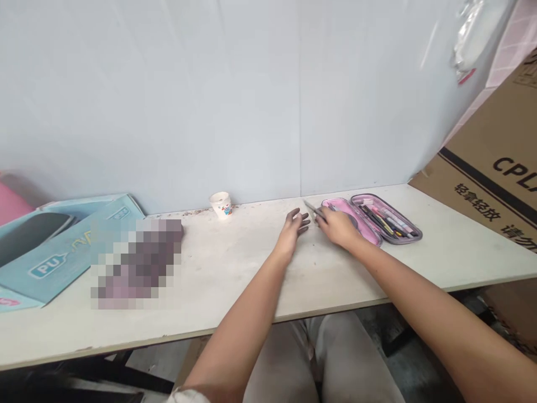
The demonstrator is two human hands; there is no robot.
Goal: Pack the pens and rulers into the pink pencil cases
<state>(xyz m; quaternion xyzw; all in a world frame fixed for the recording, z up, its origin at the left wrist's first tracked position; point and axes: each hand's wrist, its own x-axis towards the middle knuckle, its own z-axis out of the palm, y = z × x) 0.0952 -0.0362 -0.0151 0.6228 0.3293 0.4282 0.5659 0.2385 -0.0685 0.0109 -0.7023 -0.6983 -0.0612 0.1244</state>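
My right hand [336,226] is closed on a slender grey pen-like object [311,207], whose tip points up and to the left. Its exact kind is not clear. Beside it, to the left, my left hand [295,228] holds nothing, with its fingers apart and bent over the table. Dark smudges show on the fingers. Just right of my right hand lies an unzipped pencil case [369,236] with a pink lining and a dark rim. Several pens and markers [388,219] fill its right half, and my right hand hides part of the left half.
A white paper cup [221,205] stands near the wall. Left of it lie a pixelated dark purplish object [146,260] and a light blue cardboard box [79,246]. A large brown carton [486,168] leans at the right. The white table [235,280] meets the wall.
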